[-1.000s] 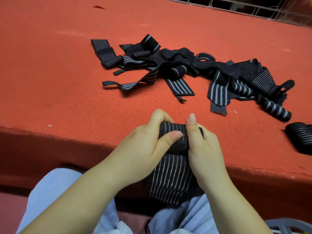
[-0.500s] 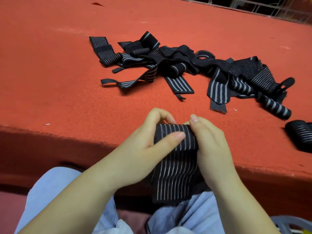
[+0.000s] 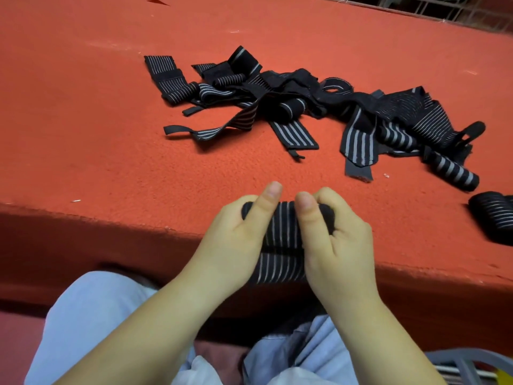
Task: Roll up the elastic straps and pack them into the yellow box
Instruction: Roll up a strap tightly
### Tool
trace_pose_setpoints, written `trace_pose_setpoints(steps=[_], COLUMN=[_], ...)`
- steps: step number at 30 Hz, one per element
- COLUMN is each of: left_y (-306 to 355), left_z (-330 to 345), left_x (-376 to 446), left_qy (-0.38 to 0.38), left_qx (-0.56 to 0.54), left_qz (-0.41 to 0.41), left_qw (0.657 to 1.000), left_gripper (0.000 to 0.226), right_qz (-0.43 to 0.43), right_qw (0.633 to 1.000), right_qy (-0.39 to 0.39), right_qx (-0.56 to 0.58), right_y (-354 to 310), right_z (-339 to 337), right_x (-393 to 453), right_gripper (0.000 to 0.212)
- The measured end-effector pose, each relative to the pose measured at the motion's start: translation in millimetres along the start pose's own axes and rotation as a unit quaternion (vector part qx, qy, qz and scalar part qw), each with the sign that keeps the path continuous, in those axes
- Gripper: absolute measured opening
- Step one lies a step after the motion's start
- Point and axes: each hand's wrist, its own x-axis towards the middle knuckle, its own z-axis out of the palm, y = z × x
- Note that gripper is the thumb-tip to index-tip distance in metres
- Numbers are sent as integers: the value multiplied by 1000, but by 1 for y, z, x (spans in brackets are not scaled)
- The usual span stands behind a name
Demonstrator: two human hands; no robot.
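You had the strap (image 3: 280,226) right between both hands at the near edge of the red table (image 3: 111,151), so it sat dead centre in your grip. Your left hand (image 3: 236,240) was curled around the left end of the roll, thumb laid over the top, and your right hand (image 3: 336,240) was wrapped round the right end the same way, thumb pressing down on the rolled part. Both thumbs were close together, almost touching. The rolled bit was a fat, soft cylinder, and the loose tail hung down flat from it, over the table edge toward your lap.

The fabric looked like stretchy black woven elastic with thin pale stripes running lengthwise. The table cover was a fuzzy, felt-like red. Farther back, well apart from your hands, the pile of straps (image 3: 319,107) lay tangled, some flat, some half rolled. One finished roll (image 3: 494,218) sat off at the right edge.
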Motion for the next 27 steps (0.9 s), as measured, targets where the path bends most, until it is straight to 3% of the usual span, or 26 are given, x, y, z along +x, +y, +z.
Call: trace_pose_setpoints(steps=[3, 5, 7, 8, 9, 10, 11, 13, 15, 17, 20, 22, 25, 27], left_y=[0, 2, 4, 4, 3, 4, 3, 1, -3, -3, 3, 8, 13, 12], left_z=[-5, -8, -14, -16, -17, -16, -15, -11, -11, -12, -11, -12, -10, -10], left_x=[-4, -6, -5, -5, -4, -4, -4, 0, 6, 7, -3, -8, -10, -9], left_qy=[19, 35, 50, 41, 28, 16, 6, -14, -58, -72, -15, -7, -9, -14], left_qx=[42, 153, 266, 288, 283, 258, 212, 93, -33, -63, 53, 142, 242, 256], left_qz=[78, 181, 283, 308, 304, 268, 207, 41, -117, -149, 26, 136, 238, 261], left_qw=[996, 971, 920, 906, 909, 928, 955, 995, 991, 984, 998, 981, 941, 931], left_gripper=[47, 42, 50, 55, 56, 51, 44, 41, 49, 59, 47, 40, 40, 39], right_qz=[11, 130, 330, 399, 425, 409, 363, 204, 92, 67, 189, 275, 371, 373], right_qw=[999, 981, 898, 851, 833, 846, 882, 963, 988, 989, 961, 929, 877, 886], right_qy=[-3, -42, -138, -184, -216, -232, -220, -136, -94, -92, -105, -131, -159, -157], right_qx=[42, 139, 256, 287, 282, 252, 204, 114, 83, 99, 175, 208, 260, 225], right_y=[1, -3, -4, -7, -8, -4, -1, -1, -4, -3, -3, 1, -7, -12], right_z=[0, 0, -5, -8, -10, -12, -12, -7, -5, -7, -10, -8, -10, -13], right_x=[0, 5, 11, 13, 14, 14, 13, 9, 3, 2, 8, 11, 10, 10], right_gripper=[38, 45, 35, 33, 40, 42, 41, 39, 21, 12, 22, 28, 34, 51])
